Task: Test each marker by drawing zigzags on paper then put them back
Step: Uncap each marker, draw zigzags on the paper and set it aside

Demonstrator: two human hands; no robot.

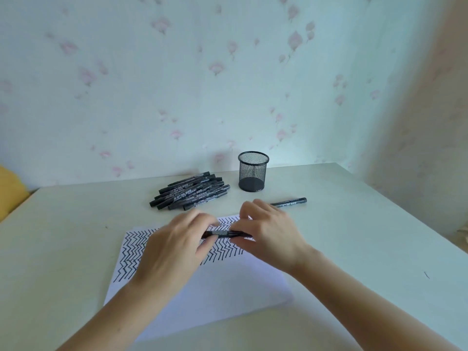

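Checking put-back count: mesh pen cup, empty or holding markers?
Empty. Through the mesh pen cup only its dark base shows, nothing above the rim; the marker pile lies beside it on the table.

Two bare forearms; hands (174,245) ungloved; sleeves not visible within frame.

On the table (354,224) the paper (215,295) lies nearest the person, with the pile of markers (190,193) behind it and the mesh pen cup (253,173) to the right of the pile. A single marker (291,202) lies in front of the cup. Above the paper, the left hand (174,249) and right hand (268,234) hold one marker (225,233) between them.
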